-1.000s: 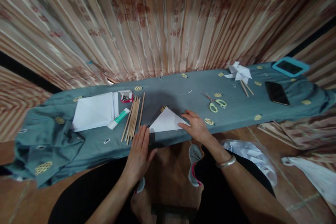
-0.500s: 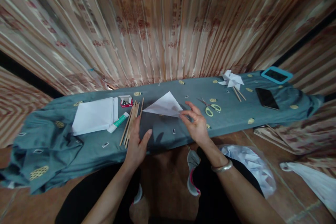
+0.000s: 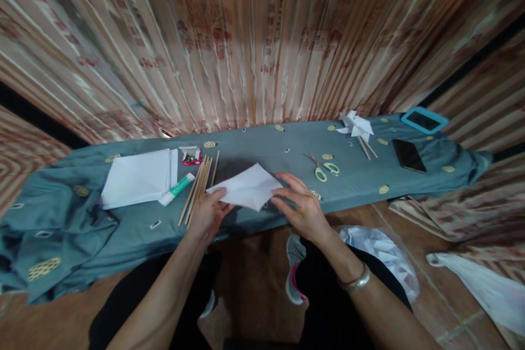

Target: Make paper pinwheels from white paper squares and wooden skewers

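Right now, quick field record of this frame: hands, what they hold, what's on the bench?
left hand: grips the left corner of the folded white paper
right hand: grips the paper's right side
paper: held just above the teal cloth
left of paper: wooden sticks, glue tube, paper stack
right of paper: scissors, paper pinwheel, phone

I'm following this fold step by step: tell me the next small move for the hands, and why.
Probably lower the folded white paper flat onto the blue cloth and press its crease. Both the left hand and right hand pinch its ends, holding it above the cloth, so nothing backs the fold.
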`<state>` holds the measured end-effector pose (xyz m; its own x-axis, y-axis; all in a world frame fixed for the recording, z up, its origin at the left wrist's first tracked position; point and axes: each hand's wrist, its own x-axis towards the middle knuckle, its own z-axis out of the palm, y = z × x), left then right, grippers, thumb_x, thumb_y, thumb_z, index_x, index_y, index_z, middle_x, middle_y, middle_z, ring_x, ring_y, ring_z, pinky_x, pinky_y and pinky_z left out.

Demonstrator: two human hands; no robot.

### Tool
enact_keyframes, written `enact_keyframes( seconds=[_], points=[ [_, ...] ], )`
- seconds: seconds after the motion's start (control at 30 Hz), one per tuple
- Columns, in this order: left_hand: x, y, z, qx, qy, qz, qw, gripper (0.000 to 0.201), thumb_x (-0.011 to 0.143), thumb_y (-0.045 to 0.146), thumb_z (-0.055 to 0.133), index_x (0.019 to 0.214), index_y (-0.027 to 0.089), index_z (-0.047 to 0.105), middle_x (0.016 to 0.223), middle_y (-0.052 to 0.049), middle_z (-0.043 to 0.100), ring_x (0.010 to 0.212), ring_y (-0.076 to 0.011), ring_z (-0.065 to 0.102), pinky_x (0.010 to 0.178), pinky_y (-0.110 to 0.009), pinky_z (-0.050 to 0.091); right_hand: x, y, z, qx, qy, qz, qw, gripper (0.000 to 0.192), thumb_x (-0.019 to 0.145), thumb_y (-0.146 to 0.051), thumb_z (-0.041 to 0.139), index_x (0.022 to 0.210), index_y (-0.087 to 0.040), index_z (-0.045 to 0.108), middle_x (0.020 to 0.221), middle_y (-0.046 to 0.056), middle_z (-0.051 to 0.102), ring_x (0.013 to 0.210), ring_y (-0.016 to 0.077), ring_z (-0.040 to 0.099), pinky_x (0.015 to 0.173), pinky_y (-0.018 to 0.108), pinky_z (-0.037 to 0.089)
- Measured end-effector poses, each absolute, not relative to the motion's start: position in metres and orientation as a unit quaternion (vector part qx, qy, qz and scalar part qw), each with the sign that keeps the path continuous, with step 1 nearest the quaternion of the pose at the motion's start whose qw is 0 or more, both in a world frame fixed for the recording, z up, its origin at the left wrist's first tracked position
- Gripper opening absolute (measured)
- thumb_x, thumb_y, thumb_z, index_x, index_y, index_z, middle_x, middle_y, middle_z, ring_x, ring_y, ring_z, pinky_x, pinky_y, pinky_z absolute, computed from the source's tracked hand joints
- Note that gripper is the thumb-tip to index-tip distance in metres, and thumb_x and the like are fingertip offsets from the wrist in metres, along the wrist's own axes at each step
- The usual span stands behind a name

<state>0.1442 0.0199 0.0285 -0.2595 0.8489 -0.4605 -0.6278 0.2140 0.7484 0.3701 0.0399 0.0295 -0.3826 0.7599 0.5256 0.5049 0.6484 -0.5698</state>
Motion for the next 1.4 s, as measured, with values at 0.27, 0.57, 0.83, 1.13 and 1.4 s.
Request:
enact_keyframes(
  seconds=[0.27, 0.57, 0.83, 1.13, 1.4],
  points=[
    [0.148, 0.017, 0.032, 0.121, 0.503, 0.626, 0.583, 0.013, 0.075, 0.011, 0.071, 0.088, 0.01, 0.07, 0.077, -0.008, 0.076, 0.073, -0.0186, 0.073, 0.079, -0.032, 0.059, 0.438, 0.108, 0.002, -0.699, -0.669, 0.026, 0.251, 0.052, 0.092, -0.024, 0.043, 0.14, -0.004, 0.043, 0.141, 0.027, 0.05, 0.133, 0.0347, 0.046, 0.105, 0.051, 0.04],
    [0.145, 0.014, 0.043, 0.112, 0.481, 0.674, 0.549, 0.014, 0.08, 0.01, 0.068, 0.094, 0.01, 0.069, 0.082, -0.008, 0.077, 0.087, -0.0212, 0.074, 0.089, -0.035, 0.058, 0.437, 0.114, -0.005, -0.749, -0.653, 0.028, 0.109, 0.035, 0.093, -0.023, 0.049, 0.121, -0.007, 0.062, 0.118, 0.024, 0.066, 0.113, 0.0314, 0.061, 0.097, 0.038, 0.042],
    [0.146, 0.032, 0.081, 0.148, 0.413, 0.723, 0.533, 0.02, 0.069, 0.017, 0.08, 0.086, 0.011, 0.072, 0.089, -0.008, 0.078, 0.088, -0.0225, 0.074, 0.087, -0.032, 0.06, 0.441, 0.124, 0.012, -0.808, -0.58, 0.076, 0.073, 0.042, 0.09, -0.046, 0.056, 0.104, -0.009, 0.069, 0.103, 0.024, 0.072, 0.101, 0.0335, 0.069, 0.083, 0.037, 0.048],
    [0.154, 0.077, 0.064, 0.18, 0.359, 0.746, 0.531, 0.024, 0.063, 0.021, 0.084, 0.083, 0.014, 0.073, 0.087, -0.006, 0.079, 0.091, -0.0233, 0.074, 0.088, -0.033, 0.059, 0.432, 0.128, 0.01, -0.791, -0.557, 0.166, 0.191, 0.021, 0.08, -0.023, 0.064, 0.096, -0.014, 0.072, 0.098, 0.019, 0.074, 0.105, 0.0331, 0.067, 0.088, 0.04, 0.048],
    [0.139, 0.102, 0.053, 0.122, 0.418, 0.743, 0.508, 0.02, 0.064, 0.017, 0.082, 0.081, 0.013, 0.072, 0.081, -0.005, 0.078, 0.09, -0.0234, 0.074, 0.089, -0.034, 0.058, 0.381, 0.105, 0.018, -0.612, -0.539, 0.46, 0.351, 0.047, 0.08, -0.05, 0.066, 0.113, -0.017, 0.069, 0.091, 0.01, 0.077, 0.078, 0.0211, 0.072, 0.053, 0.026, 0.05]
  ],
)
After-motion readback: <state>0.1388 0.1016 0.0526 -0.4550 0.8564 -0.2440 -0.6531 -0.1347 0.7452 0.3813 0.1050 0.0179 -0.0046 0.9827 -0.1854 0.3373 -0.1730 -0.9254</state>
